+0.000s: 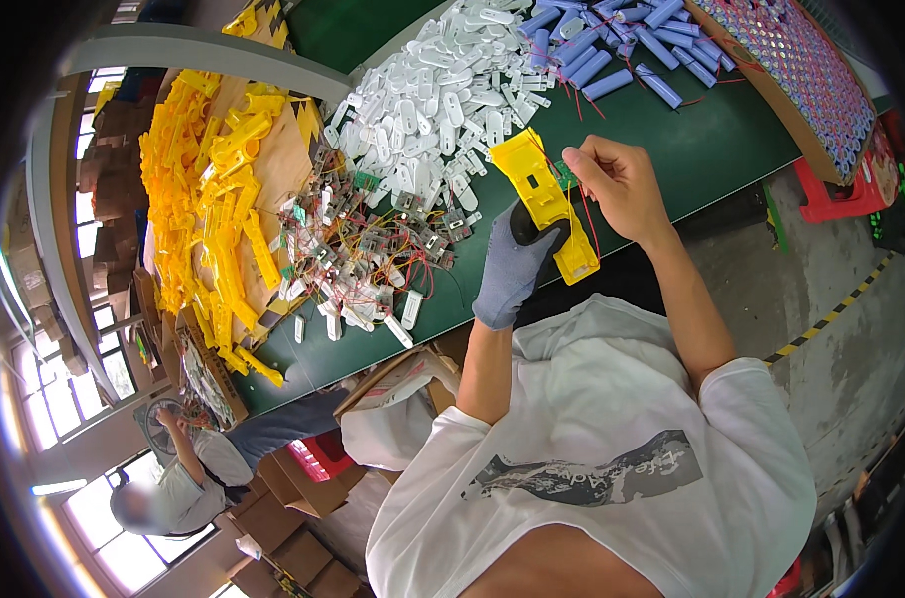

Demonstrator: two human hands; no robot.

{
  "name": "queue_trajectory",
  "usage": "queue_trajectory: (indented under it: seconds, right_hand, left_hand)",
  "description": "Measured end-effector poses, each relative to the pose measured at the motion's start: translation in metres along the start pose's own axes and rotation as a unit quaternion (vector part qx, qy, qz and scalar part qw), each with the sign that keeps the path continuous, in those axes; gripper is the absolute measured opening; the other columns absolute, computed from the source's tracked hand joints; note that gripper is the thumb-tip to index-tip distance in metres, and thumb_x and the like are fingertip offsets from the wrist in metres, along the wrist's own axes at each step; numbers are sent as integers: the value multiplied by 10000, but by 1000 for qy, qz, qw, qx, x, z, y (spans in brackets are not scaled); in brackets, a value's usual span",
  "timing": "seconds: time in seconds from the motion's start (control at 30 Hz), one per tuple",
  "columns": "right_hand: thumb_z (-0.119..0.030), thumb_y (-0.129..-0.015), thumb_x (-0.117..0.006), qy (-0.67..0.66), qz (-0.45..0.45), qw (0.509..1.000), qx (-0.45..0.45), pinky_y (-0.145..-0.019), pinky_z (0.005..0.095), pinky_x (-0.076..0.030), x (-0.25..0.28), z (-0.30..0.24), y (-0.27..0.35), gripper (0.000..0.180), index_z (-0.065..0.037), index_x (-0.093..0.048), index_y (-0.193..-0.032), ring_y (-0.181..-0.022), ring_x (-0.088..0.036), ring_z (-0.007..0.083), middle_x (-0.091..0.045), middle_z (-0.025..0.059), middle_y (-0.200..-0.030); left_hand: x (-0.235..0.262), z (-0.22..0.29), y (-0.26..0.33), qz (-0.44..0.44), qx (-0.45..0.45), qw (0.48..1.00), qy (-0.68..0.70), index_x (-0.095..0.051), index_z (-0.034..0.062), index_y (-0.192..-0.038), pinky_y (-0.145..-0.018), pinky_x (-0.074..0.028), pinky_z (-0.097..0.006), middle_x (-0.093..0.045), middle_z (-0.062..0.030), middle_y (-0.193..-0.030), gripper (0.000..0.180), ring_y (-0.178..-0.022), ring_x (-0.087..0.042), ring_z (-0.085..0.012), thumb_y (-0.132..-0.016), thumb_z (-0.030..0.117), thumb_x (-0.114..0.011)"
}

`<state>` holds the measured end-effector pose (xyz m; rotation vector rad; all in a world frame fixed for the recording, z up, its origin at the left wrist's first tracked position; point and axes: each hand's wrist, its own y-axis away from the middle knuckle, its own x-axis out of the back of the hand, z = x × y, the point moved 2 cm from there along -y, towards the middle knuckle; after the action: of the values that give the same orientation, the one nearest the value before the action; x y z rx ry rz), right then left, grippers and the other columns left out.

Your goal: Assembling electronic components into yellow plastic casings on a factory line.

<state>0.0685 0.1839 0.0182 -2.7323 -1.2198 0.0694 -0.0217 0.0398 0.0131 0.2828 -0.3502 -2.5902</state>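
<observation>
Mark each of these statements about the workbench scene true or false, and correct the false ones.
1. The left hand wears a grey fabric glove. True.
2. The left hand's grip is on a blue cylindrical cell. False: it holds the long yellow plastic housing.
3. The right hand is bare and pinches a small part with thin red wires at the housing. True.
4. The heap of small white plastic pieces lies on a red table. False: it lies on the green table top.
5. The blue cylindrical cells lie beyond the white pieces, near the table's far edge. True.
6. The stack of yellow plastic mouldings sits to the person's right. False: it is on the left.
</observation>
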Motion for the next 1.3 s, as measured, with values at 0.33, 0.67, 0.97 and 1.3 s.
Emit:
queue_trajectory:
  seconds: [0.33,0.67,0.97,1.3]
  right_hand:
    - [-237,-909,-646,67,18,997,26,-468,256,-307,-9,4,-1,343,12,-547,-694,-505,-381,56,-487,16,-545]
    - [-221,-899,-659,79,40,994,68,-465,272,-345,-20,-6,1,306,16,-576,-723,-488,-436,92,-533,52,-583]
    - [-251,-874,-699,140,77,984,74,-463,293,-326,-21,-3,1,383,11,-502,-674,-483,-389,120,-445,52,-549]
    - [-290,-947,-587,91,19,996,3,-495,313,-329,-19,1,2,382,-2,-486,-716,-505,-372,151,-439,73,-563]
  left_hand:
    - [-1,-14,-2,-15,-12,984,179,-354,29,-1411,-901,-464,-285,-565,-73,-1191,510,-1029,-571,-145,-952,192,-508]
    - [-11,-5,-3,51,-22,994,93,-493,49,-1216,-637,-507,-282,-601,-59,-894,375,-712,-606,-129,-1032,345,-356]
    - [-13,-6,-2,80,-25,989,119,-497,38,-1164,-595,-524,-299,-595,-63,-888,360,-694,-616,-140,-1027,346,-371]
    - [-17,-8,-9,107,-56,989,83,-513,24,-1109,-583,-477,-255,-588,-56,-826,248,-666,-586,-113,-1013,246,-454]
